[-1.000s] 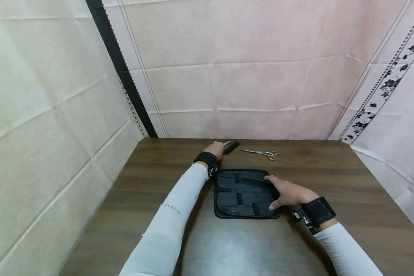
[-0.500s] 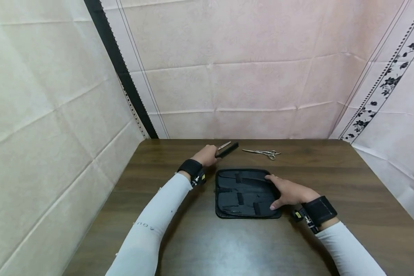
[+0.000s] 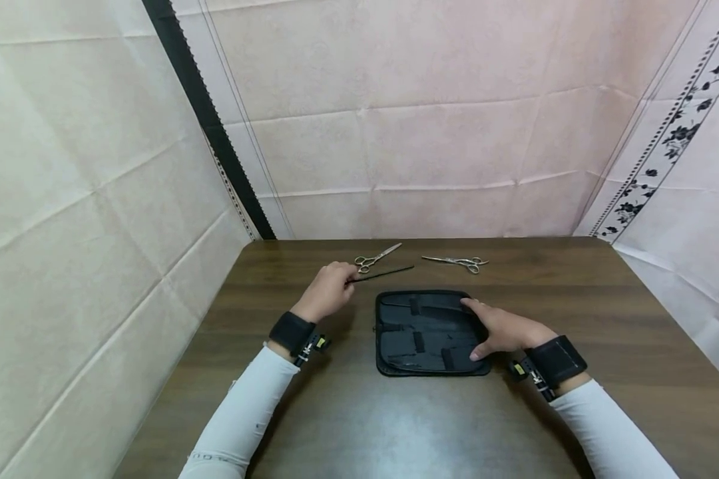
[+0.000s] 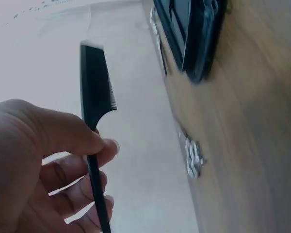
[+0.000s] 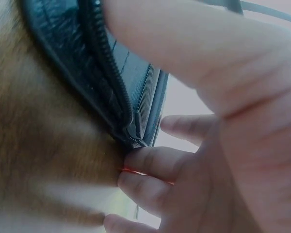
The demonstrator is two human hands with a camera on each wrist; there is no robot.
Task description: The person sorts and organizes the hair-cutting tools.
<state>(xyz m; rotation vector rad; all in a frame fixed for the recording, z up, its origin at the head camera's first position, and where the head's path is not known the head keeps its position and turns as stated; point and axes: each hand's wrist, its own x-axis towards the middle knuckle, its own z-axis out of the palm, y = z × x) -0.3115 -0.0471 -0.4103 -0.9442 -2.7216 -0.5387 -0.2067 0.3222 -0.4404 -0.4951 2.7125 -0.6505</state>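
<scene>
My left hand (image 3: 328, 287) pinches a black tail comb (image 4: 96, 80) by its thin handle, thumb against fingers, above the table's left part. In the head view the comb shows edge-on as a dark line. My right hand (image 3: 506, 330) holds the right end of an open black zip case (image 3: 433, 336), thumb on its near side, forefinger at the far corner. Its zip edge and thumb show close up in the right wrist view. Inside the case are elastic loops. A pair of scissors (image 3: 376, 257) lies just past the comb; other scissors (image 3: 458, 261) lie farther right.
The brown wooden table (image 3: 395, 426) ends at a pale cloth wall (image 3: 431, 133) behind it. Another cloth (image 3: 96, 233) hangs at the left. A black band (image 4: 203, 39) of the case's edge shows at the top in the left wrist view.
My left hand has drawn back left and nearer with the comb, lifting it off the far area and uncovering the scissors there. My right hand stays at the case.
</scene>
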